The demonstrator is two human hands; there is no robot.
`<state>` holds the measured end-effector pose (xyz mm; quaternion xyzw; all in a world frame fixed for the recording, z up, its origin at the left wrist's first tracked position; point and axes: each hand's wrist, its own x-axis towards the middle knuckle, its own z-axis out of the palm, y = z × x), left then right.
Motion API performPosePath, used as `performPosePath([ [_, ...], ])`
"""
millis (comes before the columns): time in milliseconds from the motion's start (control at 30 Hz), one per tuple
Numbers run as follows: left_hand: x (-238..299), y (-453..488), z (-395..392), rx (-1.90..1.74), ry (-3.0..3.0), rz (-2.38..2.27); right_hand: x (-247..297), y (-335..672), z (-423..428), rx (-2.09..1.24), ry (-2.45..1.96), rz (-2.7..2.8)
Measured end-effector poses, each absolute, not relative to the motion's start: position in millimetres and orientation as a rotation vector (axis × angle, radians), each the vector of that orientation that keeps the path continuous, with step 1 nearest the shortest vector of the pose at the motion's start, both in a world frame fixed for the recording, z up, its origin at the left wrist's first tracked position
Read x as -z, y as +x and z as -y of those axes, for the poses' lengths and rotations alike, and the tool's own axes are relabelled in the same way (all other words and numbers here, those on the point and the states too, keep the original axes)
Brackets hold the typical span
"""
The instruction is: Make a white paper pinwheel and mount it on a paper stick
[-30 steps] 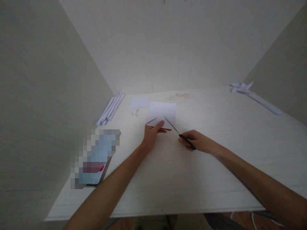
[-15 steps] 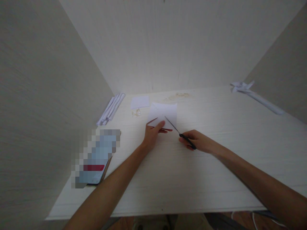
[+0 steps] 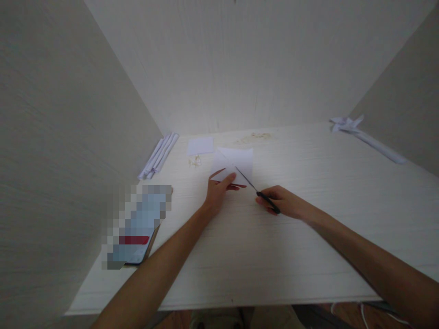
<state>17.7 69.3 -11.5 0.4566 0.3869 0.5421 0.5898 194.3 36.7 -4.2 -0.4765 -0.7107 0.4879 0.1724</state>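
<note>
Across the white table (image 3: 318, 256), other things are kept mostly to the edges, with three sides closed in by pale walls (image 3: 233, 68). At the left of the frame a phone (image 3: 140, 224) is lying, its screen blurred, its lower end close to the left forearm in view. Above it, rolled papers (image 3: 158, 156) are bunched along the wall. At upper centre-left a small blank card (image 3: 200, 146) is laid flat, with a tangle of pale bands (image 3: 195, 161) just below it; more pale strands (image 3: 260, 135) are scattered near the back wall. At the right a long paper roll (image 3: 379, 146) is topped by crumpled ends.

By the left hand (image 3: 217, 189) a white sheet (image 3: 242, 160) is pinched, the thumb laid on top and the other fingers partly hidden beneath. By the right hand (image 3: 283, 199) the black handles of the scissors (image 3: 268, 202) are gripped, fingers curled closely.

The sheet is held at the centre of the frame. It is marked by a slanting line from upper left toward the blade; whether crease or cut cannot be told. Dark red is seen along its lower edge.
</note>
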Motion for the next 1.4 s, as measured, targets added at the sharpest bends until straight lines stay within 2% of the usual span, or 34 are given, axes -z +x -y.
performPosePath([
  [1400,9.6,17.6,-68.2,-1.229,1.049,-0.932,5.2,194.4,-36.0,-1.355,-1.38,2.015],
])
